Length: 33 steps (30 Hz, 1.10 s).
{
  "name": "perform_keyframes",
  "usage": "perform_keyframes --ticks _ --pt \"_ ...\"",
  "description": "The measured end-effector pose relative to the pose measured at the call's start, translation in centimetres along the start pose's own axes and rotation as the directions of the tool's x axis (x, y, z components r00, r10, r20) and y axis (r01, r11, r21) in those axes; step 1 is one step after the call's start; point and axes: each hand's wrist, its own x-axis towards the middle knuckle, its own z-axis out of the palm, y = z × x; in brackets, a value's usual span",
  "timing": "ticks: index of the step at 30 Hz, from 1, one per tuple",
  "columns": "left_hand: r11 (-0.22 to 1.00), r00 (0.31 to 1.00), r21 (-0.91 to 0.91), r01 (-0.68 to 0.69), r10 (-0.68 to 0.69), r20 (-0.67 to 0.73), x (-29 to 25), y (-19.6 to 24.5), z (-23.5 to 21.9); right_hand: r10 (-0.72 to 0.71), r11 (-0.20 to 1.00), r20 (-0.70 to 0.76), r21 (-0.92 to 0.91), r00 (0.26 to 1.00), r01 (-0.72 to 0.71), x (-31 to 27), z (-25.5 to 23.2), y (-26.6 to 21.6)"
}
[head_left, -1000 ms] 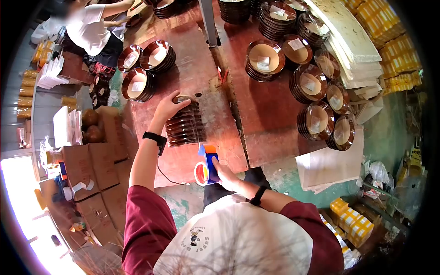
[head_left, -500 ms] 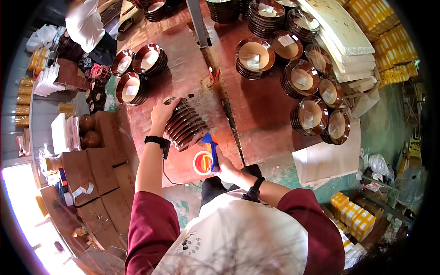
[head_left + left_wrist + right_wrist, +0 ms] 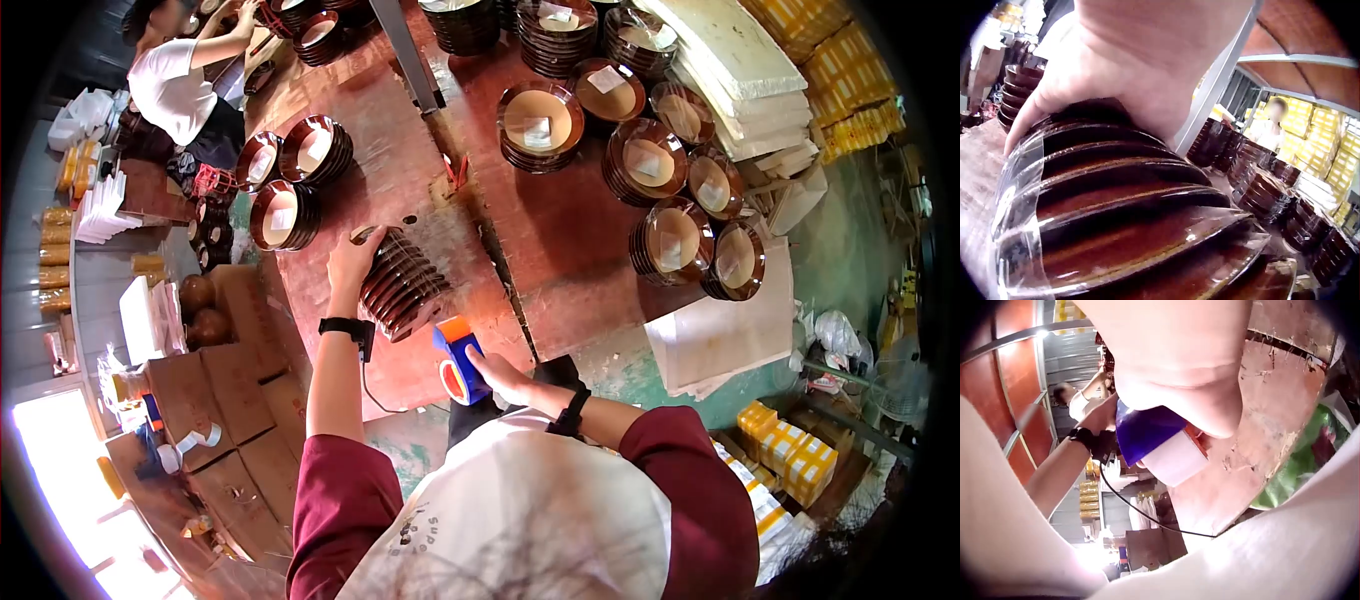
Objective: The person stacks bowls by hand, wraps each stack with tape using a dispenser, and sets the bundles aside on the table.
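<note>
A stack of brown glazed bowls (image 3: 405, 288) is tipped over on the red table, its ribbed side facing up in the head view. My left hand (image 3: 352, 262) grips the far end of this stack. In the left wrist view, clear tape (image 3: 1022, 219) runs down the bowls' side below the fingers of the left hand (image 3: 1129, 69). My right hand (image 3: 500, 376) holds a blue tape dispenser (image 3: 461, 352) with an orange front end, just nearer to my body than the stack. The right wrist view shows the blue dispenser (image 3: 1147, 432) under the palm, with a pale tape roll.
Stacked bowls (image 3: 285, 215) stand at the table's left, and more bowl stacks (image 3: 655, 160) fill its right side. A gap (image 3: 490, 245) runs between the table boards (image 3: 570, 240). White foam sheets (image 3: 740, 80) lie far right. Another person (image 3: 175, 80) works at far left.
The stack has turned from straight to slanted, its near end swinging right. The dispenser came up to the stack's near end, then moved back a little. My left hand keeps its grip.
</note>
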Motion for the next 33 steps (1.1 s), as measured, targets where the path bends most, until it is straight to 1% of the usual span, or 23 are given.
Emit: perform_keyframes --ticks 2,5,8,11,14,15,17,18,19,20,22,24,25,26,28,29,30,32,33 --pt "1.0 1.0 0.001 0.015 -0.015 -0.005 -0.6 0.6 0.0 0.17 0.958 0.071 0.224 0.983 -0.182 0.9 -0.6 0.5" --pt "0.999 0.999 0.02 0.045 -0.045 0.006 -0.7 0.9 -0.1 0.178 0.95 0.064 0.251 0.982 -0.188 0.2 0.1 -0.1" --pt "0.999 0.999 0.015 0.033 -0.033 0.003 -0.6 0.4 -0.1 0.194 0.898 0.123 0.378 0.973 -0.227 0.2 -0.2 0.4" --pt "1.0 1.0 -0.015 0.016 -0.016 -0.018 -0.7 0.1 0.0 0.212 0.929 0.057 0.299 0.976 -0.22 0.3 1.1 -1.3" --pt "1.0 1.0 0.016 0.018 -0.018 -0.021 -0.6 0.3 0.2 0.223 0.902 0.039 0.371 0.974 -0.221 0.7 2.9 -2.7" --pt "1.0 1.0 0.011 0.013 -0.013 -0.02 -0.5 0.3 0.2 0.227 0.92 0.017 0.323 0.974 -0.22 2.1 2.7 -1.2" --pt "1.0 1.0 0.002 0.003 -0.003 -0.016 -0.6 0.3 0.2 0.27 0.919 0.075 0.277 0.96 -0.28 2.6 2.1 -1.4" --pt "1.0 1.0 -0.001 0.0 0.0 -0.018 -0.5 0.2 0.2 0.29 0.918 0.102 0.251 0.951 -0.307 3.0 1.7 -2.0" --pt "1.0 1.0 -0.005 -0.001 0.001 -0.019 -0.5 0.0 0.2 0.322 0.917 0.047 0.231 0.946 -0.324 2.3 2.2 -4.0" --pt "1.0 1.0 -0.007 -0.002 0.002 -0.018 -0.6 -0.2 0.2 0.347 0.909 0.05 0.227 0.936 -0.349 2.0 2.2 -5.5" --pt "1.0 1.0 -0.01 -0.009 0.009 -0.016 -0.3 -0.6 0.3 0.43 0.887 0.026 0.171 0.902 -0.428 2.4 2.0 -6.9" --pt "1.0 1.0 -0.008 -0.018 0.018 -0.01 -0.3 -0.6 0.3 0.455 0.872 0.056 0.171 0.889 -0.458 2.3 1.6 -7.8" --pt "1.0 1.0 -0.006 -0.024 0.024 -0.006 -0.4 -0.3 0.2 0.443 0.885 0.047 0.134 0.895 -0.446 2.2 1.4 -8.5" --pt "0.999 0.999 -0.002 -0.033 0.033 -0.001 -0.4 0.0 0.1 0.445 0.883 0.03 0.154 0.895 -0.444 2.2 1.0 -8.8" --pt "0.999 0.999 -0.006 -0.033 0.033 0.001 -0.3 0.1 0.4 0.425 0.88 0.149 0.16 0.893 -0.446 3.5 -1.0 -8.2" --pt "0.999 0.999 -0.005 -0.032 0.032 -0.001 -0.2 -0.2 0.4 0.486 0.868 0.116 0.053 0.866 -0.494 -0.1 0.1 -12.9" --pt "0.999 0.999 -0.007 -0.048 0.048 -0.011 0.0 -0.3 0.5 0.317 0.931 0.249 0.099 0.915 -0.35 0.0 -1.2 -11.8" --pt "0.997 0.997 -0.018 -0.074 0.074 -0.023 0.1 -0.7 0.8 0.398 0.916 0.157 -0.116 0.904 -0.383 2.3 -1.9 -11.7" --pt "0.997 0.997 -0.013 -0.075 0.075 -0.005 -0.1 -0.5 0.6 0.322 0.947 0.223 -0.089 0.92 -0.31 1.8 -2.4 -11.9"
